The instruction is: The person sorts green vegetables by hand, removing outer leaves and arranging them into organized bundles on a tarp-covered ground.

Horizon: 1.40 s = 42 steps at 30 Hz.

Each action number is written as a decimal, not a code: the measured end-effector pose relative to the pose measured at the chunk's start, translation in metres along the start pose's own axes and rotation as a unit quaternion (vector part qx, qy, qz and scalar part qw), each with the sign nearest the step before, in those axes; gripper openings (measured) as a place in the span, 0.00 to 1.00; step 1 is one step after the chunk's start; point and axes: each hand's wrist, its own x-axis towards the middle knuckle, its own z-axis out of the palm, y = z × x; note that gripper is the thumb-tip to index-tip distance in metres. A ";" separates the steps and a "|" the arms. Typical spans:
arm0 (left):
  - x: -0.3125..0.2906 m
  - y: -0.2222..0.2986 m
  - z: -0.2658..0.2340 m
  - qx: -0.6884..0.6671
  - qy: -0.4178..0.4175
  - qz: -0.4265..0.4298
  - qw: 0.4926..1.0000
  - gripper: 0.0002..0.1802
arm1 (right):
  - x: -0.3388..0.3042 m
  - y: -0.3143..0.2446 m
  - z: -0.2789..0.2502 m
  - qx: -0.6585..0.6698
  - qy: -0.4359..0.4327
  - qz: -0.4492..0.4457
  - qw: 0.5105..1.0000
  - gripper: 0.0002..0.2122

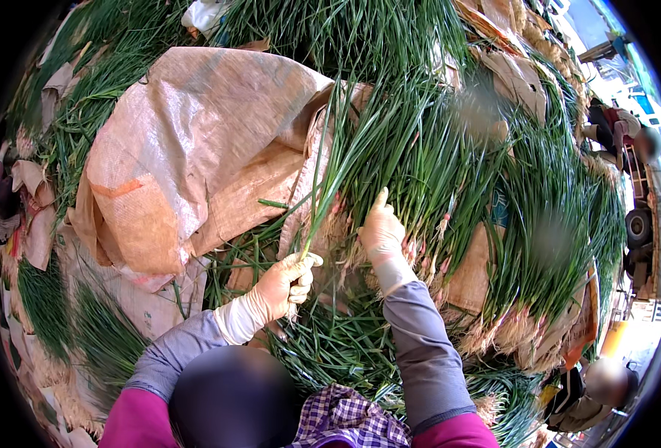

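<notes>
My left hand (285, 284), in a pale glove, is closed around the lower stems of a few long green onions (316, 207). Their leaves rise up and to the right from my fist. My gloved right hand (382, 230) reaches to the near edge of a thick layer of green onions (412, 142), index finger stretched out against the stems. Nothing shows in its grasp. Bulbs and roots of this layer face me, some of them beside my right wrist. Below my hands lie loose green leaves (338, 340).
A large tan woven sack (196, 127) lies crumpled at left, over more onions. Further onion bunches (524, 254) with pale roots spread to the right. A person (595, 388) is at lower right, another (618, 127) at upper right near a vehicle wheel (638, 228).
</notes>
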 end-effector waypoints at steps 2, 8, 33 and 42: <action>0.001 0.000 0.005 0.005 -0.010 0.007 1.000 0.09 | 0.018 0.003 0.022 -0.037 0.019 0.016 0.999 0.45; -0.003 0.000 -0.004 0.059 0.053 0.075 0.994 0.06 | 0.011 0.040 0.002 0.396 0.070 0.006 0.915 0.20; -0.007 -0.003 -0.013 -0.028 0.031 -0.028 0.999 0.16 | -0.084 -0.040 0.019 0.755 -0.321 -0.081 0.566 0.08; -0.025 0.010 -0.011 -0.230 -0.052 0.044 0.971 0.07 | -0.099 -0.091 0.019 0.780 -0.101 0.035 0.617 0.05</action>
